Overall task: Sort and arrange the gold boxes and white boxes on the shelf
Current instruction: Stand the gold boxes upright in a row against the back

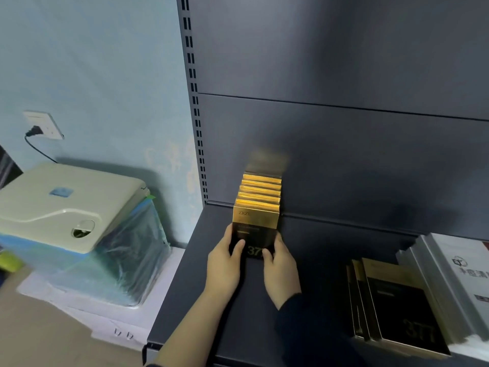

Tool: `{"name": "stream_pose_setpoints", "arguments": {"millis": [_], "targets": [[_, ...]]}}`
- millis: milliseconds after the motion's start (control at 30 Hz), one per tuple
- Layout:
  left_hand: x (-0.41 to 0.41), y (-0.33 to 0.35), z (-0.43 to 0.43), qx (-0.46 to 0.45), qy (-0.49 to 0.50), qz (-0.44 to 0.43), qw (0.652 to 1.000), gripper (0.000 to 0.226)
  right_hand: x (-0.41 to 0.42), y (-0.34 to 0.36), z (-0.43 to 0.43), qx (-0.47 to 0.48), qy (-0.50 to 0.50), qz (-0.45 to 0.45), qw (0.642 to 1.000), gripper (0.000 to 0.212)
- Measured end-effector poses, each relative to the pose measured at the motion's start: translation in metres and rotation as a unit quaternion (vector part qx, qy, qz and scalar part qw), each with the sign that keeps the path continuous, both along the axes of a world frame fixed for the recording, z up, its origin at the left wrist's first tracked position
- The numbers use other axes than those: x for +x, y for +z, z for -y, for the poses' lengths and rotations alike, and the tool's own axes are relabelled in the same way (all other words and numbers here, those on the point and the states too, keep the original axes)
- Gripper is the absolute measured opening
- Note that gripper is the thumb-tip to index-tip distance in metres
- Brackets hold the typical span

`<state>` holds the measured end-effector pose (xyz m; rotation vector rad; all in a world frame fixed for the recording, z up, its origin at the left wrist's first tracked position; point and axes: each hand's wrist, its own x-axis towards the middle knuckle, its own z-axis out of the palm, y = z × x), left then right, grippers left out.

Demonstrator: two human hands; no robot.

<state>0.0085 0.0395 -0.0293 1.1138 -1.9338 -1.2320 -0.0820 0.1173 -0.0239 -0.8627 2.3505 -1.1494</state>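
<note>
Several gold boxes (260,193) stand upright in a row running from the shelf's back panel toward me. The front gold box (255,226), gold on top and black below, is held from both sides. My left hand (225,263) grips its left edge with the thumb on its face. My right hand (280,266) grips its right edge, thumb on the lower face. More gold boxes (397,305) lean at the lower right. Beside them stand white boxes (460,271) with dark print.
The dark grey shelf (317,260) has bare surface between the row and the right-hand boxes. Left of the shelf, a cream-lidded appliance (66,205) wrapped in blue film sits on a white box. A wall socket (43,125) has a black plug in it.
</note>
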Motion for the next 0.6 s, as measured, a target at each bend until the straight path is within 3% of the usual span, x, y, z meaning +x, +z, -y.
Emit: {"name": "stream_pose_setpoints", "arguments": {"millis": [133,200,300,433,600], "targets": [[0.008,0.012,-0.019,0.030,0.074,-0.036,0.996,0.068,0.005,0.021,-0.018,0.001,-0.016,0.052,0.999,0.074],[0.011,0.024,-0.041,-0.037,0.111,-0.084,0.990,0.060,0.007,0.039,-0.036,-0.003,-0.008,0.067,0.998,0.080],[0.004,0.036,-0.074,-0.098,0.043,-0.122,0.987,0.047,-0.002,0.072,-0.076,-0.004,0.025,0.034,0.999,0.080],[-0.027,0.045,-0.115,0.071,-0.162,-0.094,0.980,0.040,-0.045,0.104,-0.136,0.042,-0.005,-0.077,0.996,0.054],[-0.067,0.042,-0.156,0.216,-0.263,-0.023,0.940,0.029,-0.080,0.091,-0.182,0.172,-0.069,-0.129,0.974,0.037]]}}
